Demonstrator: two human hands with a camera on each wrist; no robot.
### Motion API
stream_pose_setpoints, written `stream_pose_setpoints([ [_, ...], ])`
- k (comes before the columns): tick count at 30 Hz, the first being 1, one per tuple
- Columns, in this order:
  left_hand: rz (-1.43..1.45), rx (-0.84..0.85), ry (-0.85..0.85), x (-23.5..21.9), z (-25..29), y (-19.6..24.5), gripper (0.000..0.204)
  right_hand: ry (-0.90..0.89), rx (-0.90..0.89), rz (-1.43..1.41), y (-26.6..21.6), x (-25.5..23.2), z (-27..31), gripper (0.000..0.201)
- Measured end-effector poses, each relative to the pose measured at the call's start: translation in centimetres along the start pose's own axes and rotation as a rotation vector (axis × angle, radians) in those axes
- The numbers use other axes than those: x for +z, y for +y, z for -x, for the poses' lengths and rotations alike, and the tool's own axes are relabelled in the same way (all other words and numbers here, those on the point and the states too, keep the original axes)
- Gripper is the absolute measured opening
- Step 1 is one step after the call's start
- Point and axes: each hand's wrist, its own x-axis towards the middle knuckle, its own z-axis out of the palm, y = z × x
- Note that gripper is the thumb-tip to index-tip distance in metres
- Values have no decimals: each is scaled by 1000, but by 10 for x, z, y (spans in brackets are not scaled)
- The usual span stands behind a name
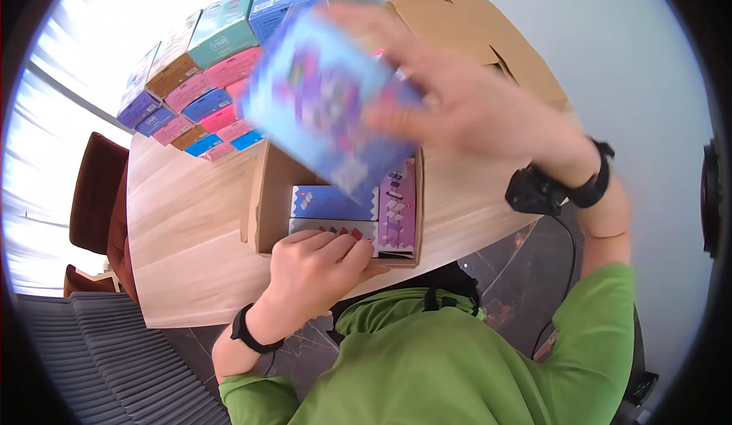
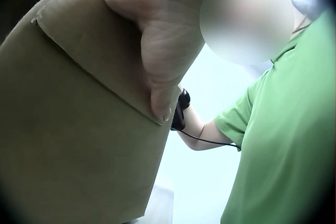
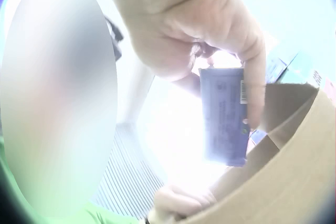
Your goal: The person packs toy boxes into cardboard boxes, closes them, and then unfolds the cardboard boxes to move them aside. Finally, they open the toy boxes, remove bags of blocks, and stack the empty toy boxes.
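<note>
My right hand (image 1: 473, 112) grips a light-blue and purple printed box (image 1: 313, 97), blurred in the head view, above an open cardboard carton (image 1: 272, 196). The right wrist view has the thumb and fingers on opposite sides of this box (image 3: 224, 119), whose barcode side shows. My left hand (image 1: 316, 263) holds the carton's near wall, fingers over the rim; in the left wrist view its thumb (image 2: 161, 106) presses the outer cardboard (image 2: 79, 145). Inside the carton lie a blue box (image 1: 335, 204), a pale one (image 1: 305, 227) and a pink-purple one (image 1: 396, 211). The held box hides the carton's far part.
Stacked colourful boxes (image 1: 221, 36) stand at the table's far left. Flattened brown cardboard (image 1: 488, 32) lies at the far right, by the wall. The wooden table (image 1: 183, 226) ends close in front of the person. A dark red chair (image 1: 99, 188) stands left; a cable (image 1: 570, 265) hangs from the right wrist.
</note>
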Motion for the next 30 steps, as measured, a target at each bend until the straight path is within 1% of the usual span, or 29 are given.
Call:
stream_pose_setpoints([
  [2,9,7,-37,-3,3,0,16,37,282,-486,1,-30,-3,65],
  [3,1,13,-50,-3,4,0,17,166,318,-625,1,-39,-9,52],
  [5,-13,25,-71,-3,5,1,18,279,409,-643,32,-53,-18,51],
  [6,-10,29,-71,-3,7,1,19,261,464,-526,70,-53,-19,64],
  [8,-8,46,-70,0,9,1,19,330,580,-534,111,-43,-30,62],
  [11,-14,30,-68,-1,8,6,21,239,641,-587,156,-30,-44,64],
  [13,-4,42,-49,1,6,4,25,165,631,-197,207,-5,-53,70],
  [14,2,47,-38,1,6,3,26,126,622,-1,220,2,-55,73],
  [17,-6,43,-40,1,5,4,29,102,559,299,206,18,-41,80],
  [20,0,41,-45,2,7,3,30,-8,529,136,212,13,-32,88],
  [23,14,41,-38,1,6,2,31,-136,349,281,189,7,-19,97],
  [26,14,43,-23,1,6,3,30,-47,208,386,185,22,-19,91],
  [30,7,46,-34,0,7,2,28,50,195,360,192,25,-22,89],
])
